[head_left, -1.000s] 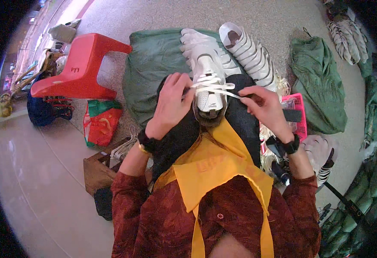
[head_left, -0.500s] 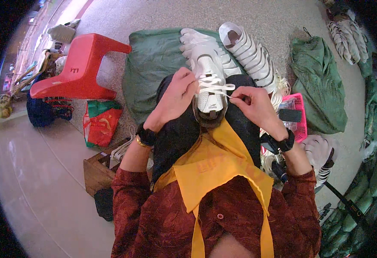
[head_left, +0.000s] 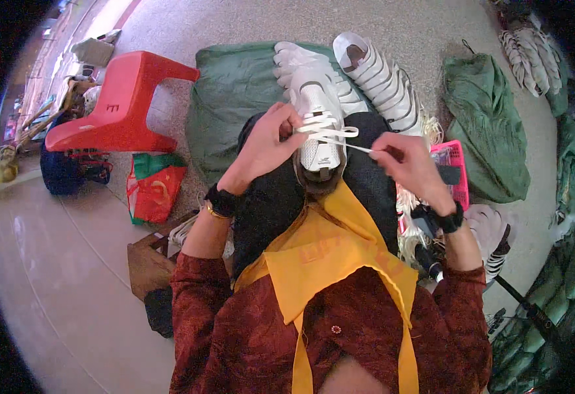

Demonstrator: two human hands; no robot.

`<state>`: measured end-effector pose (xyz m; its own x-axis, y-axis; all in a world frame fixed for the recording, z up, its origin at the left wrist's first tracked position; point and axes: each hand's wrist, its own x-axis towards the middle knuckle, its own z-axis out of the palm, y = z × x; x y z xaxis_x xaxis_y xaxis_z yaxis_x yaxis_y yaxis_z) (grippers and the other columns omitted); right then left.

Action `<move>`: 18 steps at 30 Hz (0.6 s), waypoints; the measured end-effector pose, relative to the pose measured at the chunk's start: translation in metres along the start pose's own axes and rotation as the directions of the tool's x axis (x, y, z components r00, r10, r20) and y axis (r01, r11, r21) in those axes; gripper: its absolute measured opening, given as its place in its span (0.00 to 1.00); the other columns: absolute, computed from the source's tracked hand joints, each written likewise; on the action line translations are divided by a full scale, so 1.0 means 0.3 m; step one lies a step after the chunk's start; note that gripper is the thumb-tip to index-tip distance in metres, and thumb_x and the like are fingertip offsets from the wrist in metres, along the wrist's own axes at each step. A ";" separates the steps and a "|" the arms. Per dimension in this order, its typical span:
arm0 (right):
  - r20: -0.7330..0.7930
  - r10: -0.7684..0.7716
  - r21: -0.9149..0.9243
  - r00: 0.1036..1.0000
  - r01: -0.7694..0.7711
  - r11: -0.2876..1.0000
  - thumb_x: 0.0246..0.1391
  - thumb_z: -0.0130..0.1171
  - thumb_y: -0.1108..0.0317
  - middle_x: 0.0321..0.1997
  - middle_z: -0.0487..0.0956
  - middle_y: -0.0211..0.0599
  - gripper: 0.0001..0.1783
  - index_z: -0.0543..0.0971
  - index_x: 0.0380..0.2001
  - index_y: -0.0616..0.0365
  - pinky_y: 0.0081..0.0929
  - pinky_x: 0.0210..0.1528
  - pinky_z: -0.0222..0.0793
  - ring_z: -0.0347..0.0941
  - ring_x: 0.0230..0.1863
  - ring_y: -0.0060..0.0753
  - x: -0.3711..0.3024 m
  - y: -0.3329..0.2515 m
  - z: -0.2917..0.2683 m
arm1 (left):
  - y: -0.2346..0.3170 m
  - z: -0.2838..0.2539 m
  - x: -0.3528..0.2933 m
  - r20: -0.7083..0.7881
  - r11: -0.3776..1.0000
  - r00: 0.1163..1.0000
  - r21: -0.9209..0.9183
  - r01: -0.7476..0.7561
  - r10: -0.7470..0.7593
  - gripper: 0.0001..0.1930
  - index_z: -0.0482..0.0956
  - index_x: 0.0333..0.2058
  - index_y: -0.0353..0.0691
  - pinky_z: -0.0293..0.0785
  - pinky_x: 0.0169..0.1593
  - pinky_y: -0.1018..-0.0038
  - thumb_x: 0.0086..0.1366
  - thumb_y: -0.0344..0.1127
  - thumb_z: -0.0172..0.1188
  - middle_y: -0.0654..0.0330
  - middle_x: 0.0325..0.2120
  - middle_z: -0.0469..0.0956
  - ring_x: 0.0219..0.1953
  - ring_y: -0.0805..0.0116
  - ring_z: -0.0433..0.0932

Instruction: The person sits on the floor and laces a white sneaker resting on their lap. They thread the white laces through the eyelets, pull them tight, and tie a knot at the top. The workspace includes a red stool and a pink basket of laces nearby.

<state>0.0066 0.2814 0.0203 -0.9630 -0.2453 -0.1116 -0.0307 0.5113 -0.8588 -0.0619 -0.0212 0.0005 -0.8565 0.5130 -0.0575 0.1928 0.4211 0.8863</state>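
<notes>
A white and grey lace-up sneaker (head_left: 313, 159) rests between my knees, over the top of a yellow apron (head_left: 327, 243). White shoelace (head_left: 350, 146) crosses its upper and forms a loop on the right side. My left hand (head_left: 269, 141) is at the sneaker's left edge, fingers curled, thumb and forefinger pinching the lace close to the eyelets. To the right of the sneaker, my right hand (head_left: 411, 165) pinches a lace end and holds it drawn out straight. Part of the lacing is hidden by my left fingers.
Rows of white shoe uppers (head_left: 383, 88) lie ahead on a green cloth (head_left: 225, 98). A red plastic chair (head_left: 120, 105) stands at left, a wooden box (head_left: 146, 266) near my left leg. At right are a pink basket (head_left: 458, 171) and a green sack (head_left: 484, 131).
My right hand has moved right and slightly nearer me, stretching the lace out from the sneaker. My left hand has shifted slightly, its thumb now lower over the lacing.
</notes>
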 end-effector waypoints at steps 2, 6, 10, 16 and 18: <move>-0.011 0.066 -0.021 0.998 -0.066 0.998 0.57 0.65 0.71 0.23 0.80 0.31 0.05 0.82 0.32 0.61 0.24 0.27 0.69 0.72 0.22 0.18 -0.028 0.037 -0.062 | 0.000 0.009 -0.009 -0.040 0.999 0.999 0.017 -0.032 0.033 0.09 0.70 0.34 0.39 0.67 0.39 0.77 0.63 0.28 0.65 0.65 0.31 0.68 0.33 0.76 0.67; 0.045 0.226 0.213 0.973 -0.230 0.949 0.56 0.68 0.71 0.27 0.82 0.28 0.06 0.83 0.36 0.60 0.18 0.27 0.70 0.73 0.24 0.14 -0.047 0.017 -0.041 | 0.005 0.036 -0.026 -0.118 0.995 0.992 -0.078 -0.061 0.052 0.09 0.70 0.35 0.39 0.68 0.38 0.77 0.63 0.25 0.64 0.65 0.29 0.70 0.33 0.78 0.69; -0.161 -0.082 -0.033 0.984 0.077 0.996 0.52 0.70 0.73 0.36 0.83 0.33 0.12 0.82 0.41 0.60 0.22 0.29 0.71 0.75 0.26 0.19 0.038 -0.054 0.019 | 0.021 0.046 -0.054 -0.137 0.998 0.991 -0.057 -0.002 -0.006 0.09 0.70 0.35 0.38 0.69 0.34 0.78 0.63 0.23 0.64 0.67 0.26 0.71 0.29 0.80 0.70; 0.000 -0.183 -0.040 0.983 0.183 0.982 0.52 0.65 0.77 0.32 0.80 0.36 0.11 0.80 0.40 0.60 0.23 0.30 0.69 0.72 0.26 0.23 0.146 -0.073 0.085 | 0.020 0.044 -0.069 -0.131 0.993 0.988 -0.093 0.074 -0.085 0.10 0.69 0.34 0.38 0.68 0.32 0.80 0.63 0.24 0.65 0.69 0.25 0.71 0.28 0.82 0.69; 0.043 -0.145 0.111 0.989 0.139 0.984 0.53 0.65 0.77 0.31 0.79 0.30 0.10 0.80 0.39 0.58 0.20 0.29 0.67 0.70 0.26 0.18 0.166 -0.049 0.087 | 0.009 0.045 -0.070 -0.140 0.981 0.984 -0.179 0.080 -0.106 0.10 0.69 0.33 0.39 0.67 0.32 0.80 0.63 0.25 0.65 0.70 0.26 0.71 0.29 0.83 0.69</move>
<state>-0.0340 0.2402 0.0142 -0.9361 -0.3515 -0.0075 -0.1346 0.3780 -0.9160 -0.0368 -0.0207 -0.0022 -0.9306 0.3557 -0.0864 0.0345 0.3203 0.9467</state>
